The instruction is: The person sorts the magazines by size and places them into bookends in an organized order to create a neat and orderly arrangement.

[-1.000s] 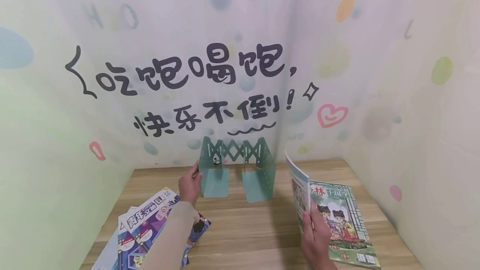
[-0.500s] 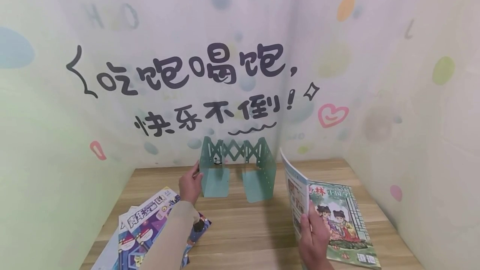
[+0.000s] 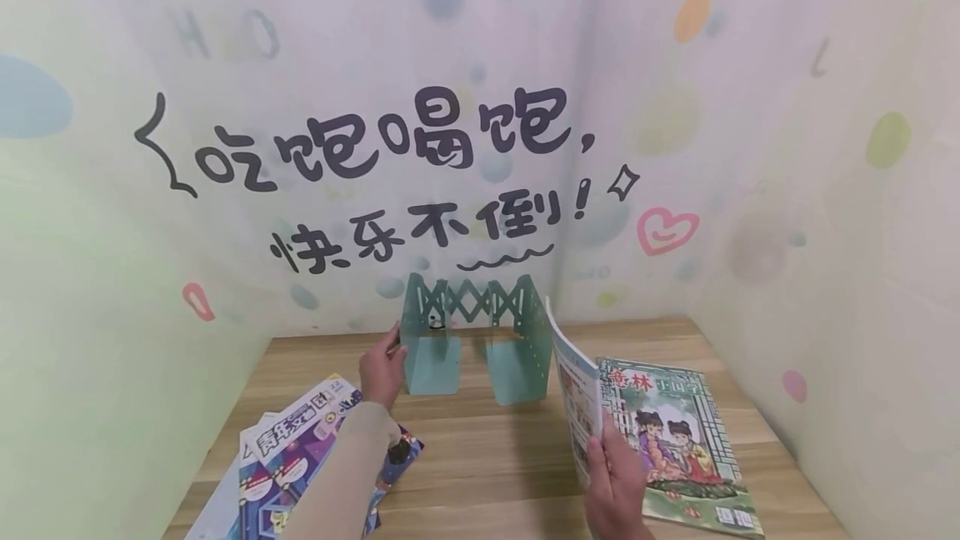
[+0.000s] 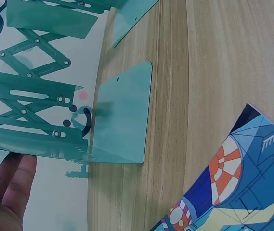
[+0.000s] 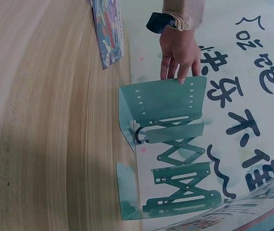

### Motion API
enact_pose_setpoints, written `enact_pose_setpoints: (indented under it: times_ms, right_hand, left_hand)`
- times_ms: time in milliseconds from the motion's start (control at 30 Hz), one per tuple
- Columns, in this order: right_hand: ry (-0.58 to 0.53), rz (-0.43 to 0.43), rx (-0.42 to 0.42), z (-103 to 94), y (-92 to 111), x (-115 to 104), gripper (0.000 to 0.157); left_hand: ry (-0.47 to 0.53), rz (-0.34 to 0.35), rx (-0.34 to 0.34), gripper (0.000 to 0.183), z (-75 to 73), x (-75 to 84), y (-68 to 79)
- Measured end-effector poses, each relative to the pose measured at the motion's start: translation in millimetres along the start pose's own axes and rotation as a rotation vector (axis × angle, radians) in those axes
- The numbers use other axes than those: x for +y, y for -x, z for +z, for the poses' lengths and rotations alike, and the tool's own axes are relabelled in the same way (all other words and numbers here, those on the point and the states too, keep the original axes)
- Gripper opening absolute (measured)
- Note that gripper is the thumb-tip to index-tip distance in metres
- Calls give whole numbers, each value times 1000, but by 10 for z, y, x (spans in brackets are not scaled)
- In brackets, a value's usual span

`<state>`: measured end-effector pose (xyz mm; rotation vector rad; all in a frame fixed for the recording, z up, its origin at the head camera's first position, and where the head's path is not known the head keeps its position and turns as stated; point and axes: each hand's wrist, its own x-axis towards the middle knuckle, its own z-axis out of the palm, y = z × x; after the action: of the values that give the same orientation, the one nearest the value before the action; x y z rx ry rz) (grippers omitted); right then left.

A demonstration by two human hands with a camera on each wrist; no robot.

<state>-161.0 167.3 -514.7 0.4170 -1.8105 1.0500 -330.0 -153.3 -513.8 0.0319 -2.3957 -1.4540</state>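
A green expandable bookend [image 3: 517,373] with a crisscross back stands near the rear wall. My left hand [image 3: 381,375] pinches its left end plate, thumb on one face and fingers on the other, as the left wrist view shows with the bookend [image 4: 122,115] and the hand [image 4: 9,195]. On the right, my right hand [image 3: 617,477] grips a thin magazine [image 3: 577,394] held upright above the table, just right of the bookend. In the right wrist view part of that magazine [image 5: 233,216] crosses the lower right corner. The bookend holds nothing between its plates.
Several overlapping magazines [image 3: 300,448] lie at the table's left, partly hidden by the left forearm. Another magazine [image 3: 682,440] with two cartoon children lies flat at the right, behind the right hand. A printed fabric wall [image 3: 450,40] encloses the wooden table [image 3: 480,465].
My right hand has moved left with the upright magazine, toward the bookend, uncovering more of the flat magazine's cover. The left hand has stayed on the bookend.
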Motion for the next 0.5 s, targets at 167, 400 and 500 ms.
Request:
enact_pose_setpoints:
  times_ms: [167,400,500]
  right_hand:
    - [-27,-48,22,17,-14,-60,54]
    - [-66,-103,68,80,-54,-111,43]
    - [-68,-89,56,106,-66,-118,46]
  left_hand:
    - [-4,7,-3,51,-5,-7,4]
    - [-5,17,2,51,-3,1,13]
    - [2,13,7,51,1,-1,11]
